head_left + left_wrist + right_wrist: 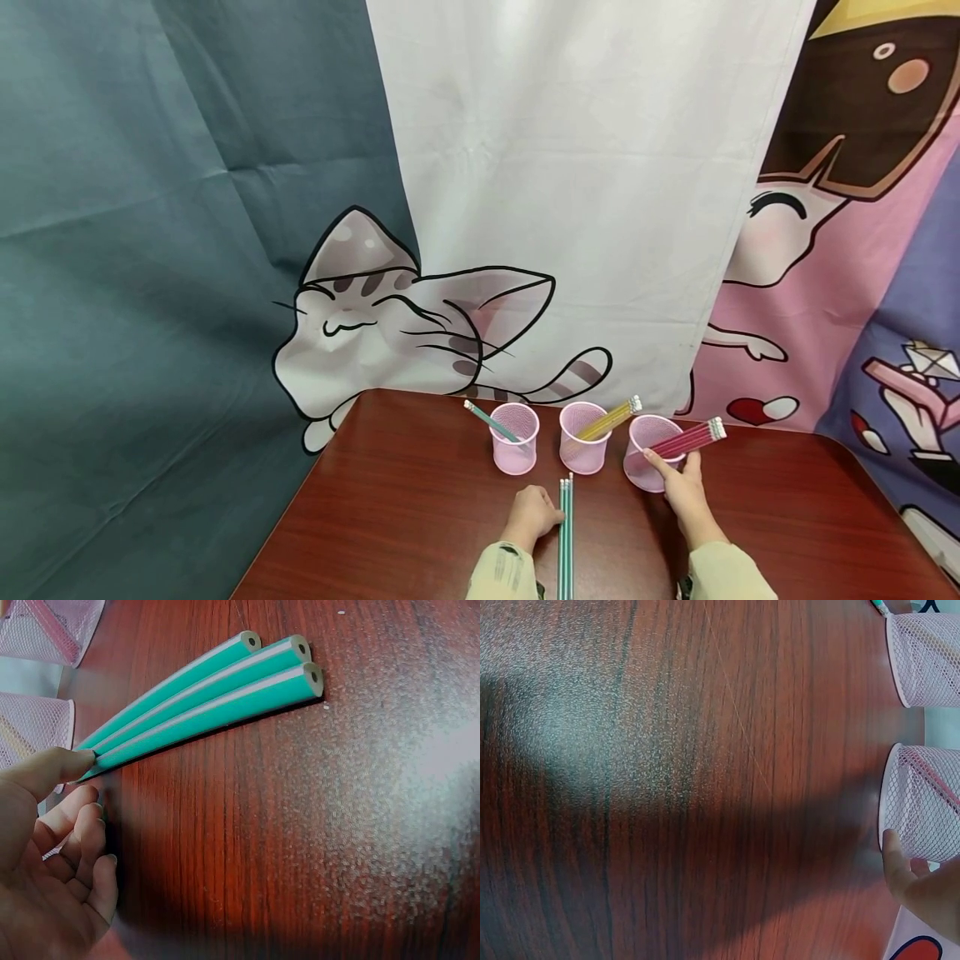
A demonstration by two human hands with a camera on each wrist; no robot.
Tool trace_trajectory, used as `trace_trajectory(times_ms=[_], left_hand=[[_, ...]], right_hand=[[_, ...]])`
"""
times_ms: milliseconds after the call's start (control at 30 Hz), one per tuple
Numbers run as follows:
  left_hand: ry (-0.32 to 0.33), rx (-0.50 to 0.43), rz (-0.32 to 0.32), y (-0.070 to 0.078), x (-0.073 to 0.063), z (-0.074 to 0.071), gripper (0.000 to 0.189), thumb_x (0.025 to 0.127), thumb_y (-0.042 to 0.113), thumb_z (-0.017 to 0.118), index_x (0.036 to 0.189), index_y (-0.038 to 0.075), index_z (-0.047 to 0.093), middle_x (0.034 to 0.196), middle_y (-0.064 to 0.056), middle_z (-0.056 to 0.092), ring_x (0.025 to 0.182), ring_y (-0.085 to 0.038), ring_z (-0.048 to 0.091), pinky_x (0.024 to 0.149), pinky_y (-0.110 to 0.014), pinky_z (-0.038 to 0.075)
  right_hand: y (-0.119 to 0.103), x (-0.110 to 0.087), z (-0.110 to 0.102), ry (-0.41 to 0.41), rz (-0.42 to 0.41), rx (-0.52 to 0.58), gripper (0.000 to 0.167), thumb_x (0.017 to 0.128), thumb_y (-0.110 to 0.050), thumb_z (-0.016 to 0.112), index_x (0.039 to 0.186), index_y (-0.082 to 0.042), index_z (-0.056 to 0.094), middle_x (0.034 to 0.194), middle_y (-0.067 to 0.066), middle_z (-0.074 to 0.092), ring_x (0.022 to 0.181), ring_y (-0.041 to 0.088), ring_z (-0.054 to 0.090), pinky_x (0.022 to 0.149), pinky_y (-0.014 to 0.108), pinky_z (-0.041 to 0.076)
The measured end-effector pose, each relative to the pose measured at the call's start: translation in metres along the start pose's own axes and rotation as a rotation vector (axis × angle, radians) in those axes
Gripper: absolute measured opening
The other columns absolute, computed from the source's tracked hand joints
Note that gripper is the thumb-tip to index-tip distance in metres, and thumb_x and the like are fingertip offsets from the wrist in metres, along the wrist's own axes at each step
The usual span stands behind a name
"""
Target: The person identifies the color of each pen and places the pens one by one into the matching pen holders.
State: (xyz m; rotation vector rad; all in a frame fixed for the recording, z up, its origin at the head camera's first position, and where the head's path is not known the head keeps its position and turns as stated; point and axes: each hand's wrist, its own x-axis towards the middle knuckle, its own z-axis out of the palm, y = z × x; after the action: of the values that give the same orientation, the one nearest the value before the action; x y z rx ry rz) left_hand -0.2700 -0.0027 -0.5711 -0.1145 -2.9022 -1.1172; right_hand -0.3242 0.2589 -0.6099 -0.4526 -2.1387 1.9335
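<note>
Three green pencils (225, 716) lie side by side on the table, their erasers pointing toward the cups. My left hand (532, 512) is at their left side, its thumb touching them and its other fingers loosely bent beside them. My right hand (684, 492) grips the right-hand pink mesh cup (637, 467), thumb on the near side and fingers round the right. In the right wrist view, the thumb (896, 862) lies at this cup's rim. Several red pencils (686, 440) lean out of the cup to the right, erasers up.
The middle pink mesh cup (583, 458) holds several yellow pencils (609, 421). The left pink mesh cup (514, 458) has a green pencil (491, 421) leaning out to the left. A printed cloth (585, 167) hangs behind the brown wooden table (390, 500).
</note>
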Motion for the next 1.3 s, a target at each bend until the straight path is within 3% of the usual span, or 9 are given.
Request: trace_trajectory(times_ms=[133, 233, 333, 533, 633, 900, 1300], left_hand=[[0.002, 0.009, -0.003, 0.000, 0.000, 0.001, 0.029, 0.064, 0.013, 0.078, 0.055, 0.011, 0.050, 0.051, 0.006, 0.044, 0.049, -0.010, 0.041, 0.049, -0.023, 0.038], [-0.008, 0.016, -0.012, 0.001, 0.000, 0.000, 0.029, 0.065, 0.013, 0.077, 0.055, 0.011, 0.050, 0.051, 0.006, 0.043, 0.049, -0.010, 0.041, 0.048, -0.023, 0.038], [-0.014, 0.054, -0.005, 0.002, 0.000, -0.001, 0.030, 0.065, 0.015, 0.077, 0.055, 0.011, 0.049, 0.051, 0.005, 0.043, 0.049, -0.011, 0.041, 0.048, -0.024, 0.038], [-0.027, 0.163, 0.017, 0.002, 0.003, 0.000, 0.030, 0.064, 0.021, 0.078, 0.054, 0.010, 0.052, 0.053, 0.002, 0.050, 0.052, -0.016, 0.048, 0.053, -0.028, 0.043], [-0.039, 0.193, -0.003, 0.001, 0.005, 0.000, 0.029, 0.063, 0.023, 0.079, 0.055, 0.008, 0.056, 0.057, -0.002, 0.056, 0.055, -0.019, 0.052, 0.057, -0.031, 0.047], [-0.037, 0.187, -0.065, 0.002, 0.007, 0.002, 0.031, 0.062, 0.027, 0.081, 0.061, 0.004, 0.061, 0.065, -0.009, 0.062, 0.060, -0.022, 0.058, 0.061, -0.034, 0.050], [0.036, 0.167, -0.092, 0.003, 0.003, 0.002, 0.031, 0.060, 0.027, 0.079, 0.055, 0.008, 0.054, 0.060, -0.009, 0.059, 0.056, -0.025, 0.057, 0.055, -0.036, 0.049]], right_hand=[[-0.024, -0.019, 0.003, 0.012, -0.036, -0.038, 0.081, 0.080, -0.043, 0.069, 0.137, -0.009, 0.023, 0.133, 0.022, 0.037, 0.116, 0.034, 0.038, 0.078, 0.038, 0.042], [-0.042, -0.032, 0.005, 0.018, -0.064, -0.083, 0.075, 0.084, -0.035, 0.066, 0.137, -0.003, 0.024, 0.132, 0.027, 0.034, 0.121, 0.038, 0.032, 0.097, 0.046, 0.029], [-0.052, -0.039, 0.004, 0.006, -0.056, -0.111, 0.072, 0.087, -0.031, 0.064, 0.138, 0.000, 0.023, 0.134, 0.031, 0.028, 0.125, 0.042, 0.024, 0.104, 0.052, 0.018], [-0.057, -0.041, 0.002, -0.020, -0.022, -0.154, 0.075, 0.088, -0.033, 0.062, 0.140, 0.001, 0.019, 0.136, 0.032, 0.024, 0.127, 0.042, 0.022, 0.105, 0.053, 0.017], [-0.056, -0.040, 0.002, -0.026, -0.020, -0.162, 0.077, 0.088, -0.034, 0.062, 0.140, 0.000, 0.018, 0.137, 0.033, 0.023, 0.128, 0.043, 0.021, 0.105, 0.053, 0.016], [-0.058, -0.041, 0.001, -0.034, -0.020, -0.165, 0.078, 0.087, -0.034, 0.063, 0.140, 0.001, 0.017, 0.137, 0.034, 0.022, 0.131, 0.045, 0.017, 0.106, 0.054, 0.013], [-0.059, -0.042, 0.001, -0.042, -0.037, -0.150, 0.077, 0.088, -0.030, 0.063, 0.140, 0.001, 0.017, 0.138, 0.032, 0.024, 0.131, 0.043, 0.017, 0.107, 0.053, 0.013]])
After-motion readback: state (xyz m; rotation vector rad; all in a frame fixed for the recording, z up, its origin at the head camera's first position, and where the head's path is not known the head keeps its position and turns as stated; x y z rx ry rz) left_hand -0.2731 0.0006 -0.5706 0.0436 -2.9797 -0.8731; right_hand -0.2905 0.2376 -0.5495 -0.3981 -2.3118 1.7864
